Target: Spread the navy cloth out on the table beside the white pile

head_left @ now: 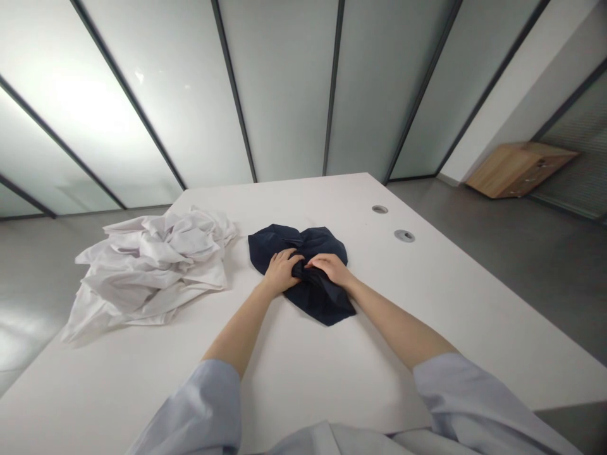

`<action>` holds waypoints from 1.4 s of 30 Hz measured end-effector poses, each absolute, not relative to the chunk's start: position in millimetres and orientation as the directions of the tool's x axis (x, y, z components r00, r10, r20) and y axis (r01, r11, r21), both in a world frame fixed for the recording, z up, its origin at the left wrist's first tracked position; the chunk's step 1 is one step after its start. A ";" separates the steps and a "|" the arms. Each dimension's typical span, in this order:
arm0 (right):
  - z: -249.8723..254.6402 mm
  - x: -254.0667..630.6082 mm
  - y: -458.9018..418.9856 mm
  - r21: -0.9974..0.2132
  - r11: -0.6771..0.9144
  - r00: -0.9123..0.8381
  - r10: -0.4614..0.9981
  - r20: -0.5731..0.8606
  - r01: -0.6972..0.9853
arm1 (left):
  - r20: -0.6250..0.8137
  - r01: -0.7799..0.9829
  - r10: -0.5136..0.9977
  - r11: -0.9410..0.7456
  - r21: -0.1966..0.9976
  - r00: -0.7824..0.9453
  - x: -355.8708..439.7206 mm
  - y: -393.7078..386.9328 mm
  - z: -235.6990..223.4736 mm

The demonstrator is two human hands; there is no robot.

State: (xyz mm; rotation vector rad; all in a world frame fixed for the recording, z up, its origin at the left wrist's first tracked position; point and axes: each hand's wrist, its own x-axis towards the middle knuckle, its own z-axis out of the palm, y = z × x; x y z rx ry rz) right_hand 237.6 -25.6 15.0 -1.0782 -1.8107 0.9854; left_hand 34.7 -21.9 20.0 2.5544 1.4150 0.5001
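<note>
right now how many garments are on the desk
2: a crumpled white garment heaped on the left, and a navy garment beneath the left hand and right hand. Another could hide inside the white heap.

Navy cloth [322, 297] lies bunched at the middle of the desk [303, 392]. Left grip [282, 272] and right grip [332, 268] sit close together on it, fingers curled over a gathered fold. White cloth [152, 268], heaped and creased, lies on the desk's left side. Two grommets [379, 209] are set in the desk's far right area. Pale blue sleeves [469, 404] show at the desk's near edge. Frosted glass panels [284, 95] stand beyond the desk's far end. A wooden cabinet [519, 169] sits on the grey floor [478, 215] off the desk's right side.
</note>
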 end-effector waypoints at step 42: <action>0.7 282.8 16.6 -0.871 -0.053 0.381 0.911 0.158 0.488 | 0.410 0.912 0.899 -0.286 0.292 0.151 -59.2 -10.7 85.9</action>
